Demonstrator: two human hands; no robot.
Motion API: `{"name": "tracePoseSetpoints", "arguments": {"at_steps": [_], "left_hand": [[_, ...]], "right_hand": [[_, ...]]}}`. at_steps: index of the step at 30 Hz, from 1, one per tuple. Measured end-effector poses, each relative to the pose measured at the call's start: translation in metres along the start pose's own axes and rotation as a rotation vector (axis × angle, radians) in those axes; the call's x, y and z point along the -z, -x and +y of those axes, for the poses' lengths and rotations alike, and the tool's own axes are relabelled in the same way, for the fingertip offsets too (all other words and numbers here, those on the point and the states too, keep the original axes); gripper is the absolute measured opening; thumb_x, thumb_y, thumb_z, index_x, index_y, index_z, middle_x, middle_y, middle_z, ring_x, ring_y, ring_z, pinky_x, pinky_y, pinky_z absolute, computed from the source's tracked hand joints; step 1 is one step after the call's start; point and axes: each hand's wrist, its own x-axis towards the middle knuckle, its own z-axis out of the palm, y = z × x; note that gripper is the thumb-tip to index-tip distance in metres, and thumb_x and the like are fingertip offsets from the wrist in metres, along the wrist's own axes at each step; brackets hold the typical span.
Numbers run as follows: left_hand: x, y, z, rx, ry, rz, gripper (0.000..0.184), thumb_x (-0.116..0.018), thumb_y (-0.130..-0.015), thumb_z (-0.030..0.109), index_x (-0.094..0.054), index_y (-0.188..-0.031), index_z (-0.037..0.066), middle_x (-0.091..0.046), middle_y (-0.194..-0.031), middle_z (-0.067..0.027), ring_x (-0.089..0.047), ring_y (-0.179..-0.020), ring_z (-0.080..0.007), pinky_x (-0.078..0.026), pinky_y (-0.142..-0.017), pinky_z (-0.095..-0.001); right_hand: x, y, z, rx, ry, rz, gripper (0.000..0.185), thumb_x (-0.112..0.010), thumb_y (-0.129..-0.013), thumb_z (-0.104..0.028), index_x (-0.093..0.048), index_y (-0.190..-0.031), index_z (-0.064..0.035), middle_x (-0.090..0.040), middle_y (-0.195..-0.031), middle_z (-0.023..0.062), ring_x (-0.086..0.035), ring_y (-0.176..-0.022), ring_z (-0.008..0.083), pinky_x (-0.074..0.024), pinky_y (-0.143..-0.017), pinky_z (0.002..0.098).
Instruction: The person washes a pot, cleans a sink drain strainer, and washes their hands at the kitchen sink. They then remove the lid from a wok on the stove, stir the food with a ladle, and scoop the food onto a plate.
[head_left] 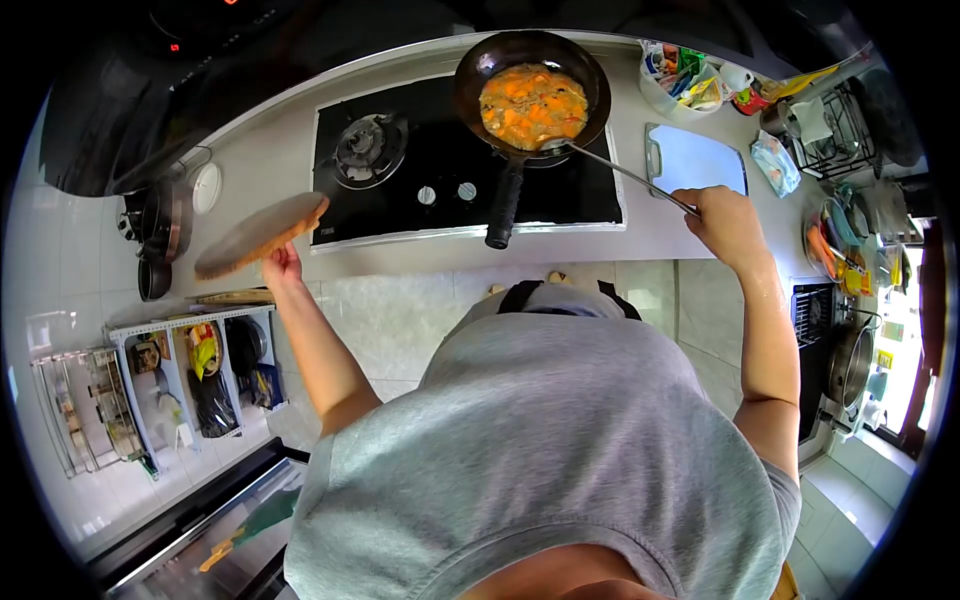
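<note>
Wooden disc [258, 236] in left hand [283, 266], utensil [637, 181] in right hand [724, 224]; tip [557, 145] in wok [525, 50]

The wok [468, 92] is black-brown inside, with a plain black handle [507, 200]; the food [533, 105] mixes bright orange chunks with a brownish ground and small dark flecks. The long-handled cooking utensil [630, 176] is silver-grey. The wooden disc [245, 236] shows dull grey-brown on its face and warm orange-tan at the rim. Black glass covers the gas hob [385, 215], edged in silvery white, with silver knobs [427, 195]. The T-shirt [560, 420] is heathered grey, the cutting board [697, 160] pale blue, the floor tiles [380, 320] mottled pale grey-green.
</note>
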Motion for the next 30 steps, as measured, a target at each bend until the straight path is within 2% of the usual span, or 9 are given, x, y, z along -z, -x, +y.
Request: {"name": "tracePoseSetpoints", "arguments": {"at_steps": [6, 9, 12, 14, 17, 21, 23, 26, 30], "left_hand": [[0.047, 0.048, 0.005, -0.046, 0.226, 0.040, 0.021, -0.052, -0.094, 0.011, -0.061, -0.100, -0.006, -0.067, -0.104, -0.0136, -0.066, -0.093, -0.0236, -0.058, -0.084, -0.0411], [0.060, 0.054, 0.001, -0.069, 0.240, 0.037, 0.022, -0.053, -0.092, 0.011, -0.062, -0.102, -0.007, -0.067, -0.105, -0.0163, -0.065, -0.099, -0.0280, -0.054, -0.091, -0.0455], [0.067, 0.057, -0.003, -0.052, 0.265, 0.023, 0.023, -0.053, -0.092, 0.011, -0.061, -0.104, -0.007, -0.067, -0.104, -0.0163, -0.064, -0.101, -0.0287, -0.054, -0.092, -0.0454], [0.065, 0.062, -0.007, -0.053, 0.265, -0.045, 0.022, -0.057, -0.091, 0.010, -0.060, -0.105, -0.007, -0.066, -0.107, -0.0157, -0.065, -0.097, -0.0264, -0.058, -0.085, -0.0400], [0.065, 0.060, -0.013, -0.010, 0.317, -0.066, 0.022, -0.057, -0.091, 0.009, -0.060, -0.105, -0.008, -0.065, -0.109, -0.0161, -0.065, -0.098, -0.0269, -0.057, -0.087, -0.0408], [0.065, 0.054, -0.018, 0.036, 0.358, -0.099, 0.022, -0.056, -0.091, 0.009, -0.060, -0.105, -0.008, -0.065, -0.110, -0.0164, -0.065, -0.099, -0.0274, -0.056, -0.089, -0.0419], [0.065, 0.049, -0.020, 0.034, 0.363, -0.139, 0.021, -0.055, -0.092, 0.008, -0.060, -0.104, -0.008, -0.066, -0.107, -0.0166, -0.065, -0.098, -0.0269, -0.054, -0.091, -0.0434], [0.067, 0.041, -0.024, 0.036, 0.405, -0.122, 0.021, -0.055, -0.091, 0.007, -0.061, -0.103, -0.009, -0.067, -0.105, -0.0169, -0.065, -0.098, -0.0268, -0.053, -0.094, -0.0451], [0.078, 0.026, -0.028, 0.063, 0.425, -0.115, 0.021, -0.054, -0.091, 0.007, -0.061, -0.102, -0.009, -0.067, -0.104, -0.0174, -0.065, -0.099, -0.0266, -0.051, -0.096, -0.0461]], "right_hand": [[-0.040, -0.031, -0.037, 0.019, 0.151, 0.011, 0.034, -0.055, -0.082, -0.009, -0.066, -0.114, -0.0153, -0.068, -0.087, 0.0150, -0.065, -0.084, 0.0321, -0.0519, -0.074, 0.0419], [-0.074, -0.052, -0.052, -0.083, 0.107, 0.011, 0.038, -0.053, -0.083, -0.008, -0.063, -0.118, -0.0175, -0.068, -0.088, 0.0144, -0.065, -0.084, 0.0325, -0.0521, -0.072, 0.0425], [-0.098, -0.070, -0.057, -0.131, -0.006, 0.037, 0.039, -0.053, -0.084, -0.010, -0.062, -0.121, -0.0180, -0.068, -0.091, 0.0156, -0.065, -0.087, 0.0333, -0.0522, -0.075, 0.0431], [-0.114, -0.079, -0.055, -0.150, -0.215, 0.117, 0.038, -0.053, -0.086, -0.013, -0.060, -0.124, -0.0176, -0.067, -0.095, 0.0177, -0.064, -0.090, 0.0352, -0.0515, -0.079, 0.0435], [-0.118, -0.078, -0.047, -0.152, -0.443, 0.073, 0.039, -0.052, -0.088, -0.017, -0.057, -0.127, -0.0168, -0.066, -0.098, 0.0197, -0.063, -0.093, 0.0371, -0.0504, -0.082, 0.0444], [-0.103, -0.067, -0.039, -0.226, -0.414, 0.101, 0.039, -0.050, -0.089, -0.015, -0.056, -0.128, -0.0164, -0.066, -0.099, 0.0194, -0.063, -0.092, 0.0372, -0.0500, -0.082, 0.0446], [-0.096, -0.074, -0.038, -0.308, -0.202, 0.173, 0.039, -0.049, -0.090, -0.014, -0.056, -0.128, -0.0145, -0.066, -0.098, 0.0203, -0.063, -0.093, 0.0377, -0.0501, -0.082, 0.0444], [-0.102, -0.086, -0.037, -0.365, -0.140, 0.177, 0.039, -0.049, -0.090, -0.013, -0.055, -0.128, -0.0124, -0.066, -0.098, 0.0218, -0.063, -0.093, 0.0386, -0.0499, -0.082, 0.0446], [-0.135, -0.077, -0.045, -0.337, -0.200, 0.110, 0.038, -0.051, -0.088, -0.014, -0.056, -0.126, -0.0108, -0.066, -0.096, 0.0226, -0.063, -0.092, 0.0395, -0.0500, -0.082, 0.0455]]}}
